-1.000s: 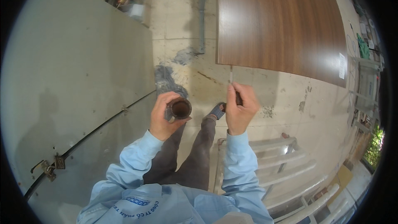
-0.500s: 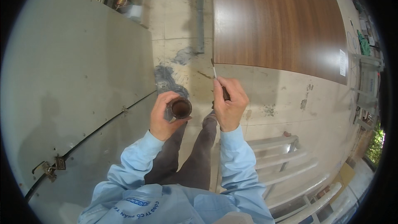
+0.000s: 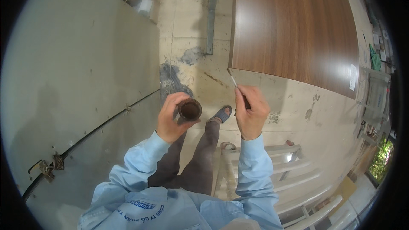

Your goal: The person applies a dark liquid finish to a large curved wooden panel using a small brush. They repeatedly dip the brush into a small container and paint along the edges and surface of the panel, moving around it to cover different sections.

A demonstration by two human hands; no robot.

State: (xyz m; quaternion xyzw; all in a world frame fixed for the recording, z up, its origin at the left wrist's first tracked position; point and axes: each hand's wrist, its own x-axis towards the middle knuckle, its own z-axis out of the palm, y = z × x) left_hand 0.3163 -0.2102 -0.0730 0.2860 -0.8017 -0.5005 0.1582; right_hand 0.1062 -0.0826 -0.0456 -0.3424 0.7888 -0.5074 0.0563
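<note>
The left hand [image 3: 170, 121] is curled around a brown cup [image 3: 190, 110], thumb and fingers spread to its width, mouth facing up. The right hand [image 3: 252, 111], its forearm extended forward, is closed in a pinch on a thin brush [image 3: 233, 79]. The brush slants forward and left, its tip at the near left corner of the wooden board [image 3: 294, 25]; whether they touch, I cannot tell. The cup is left of the brush.

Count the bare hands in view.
2. The left hand, left of centre, holds a brown, round, open-topped container; the right hand, right of centre, holds a thin, pale stick, its dark tip near a brown wood-grain panel.
</note>
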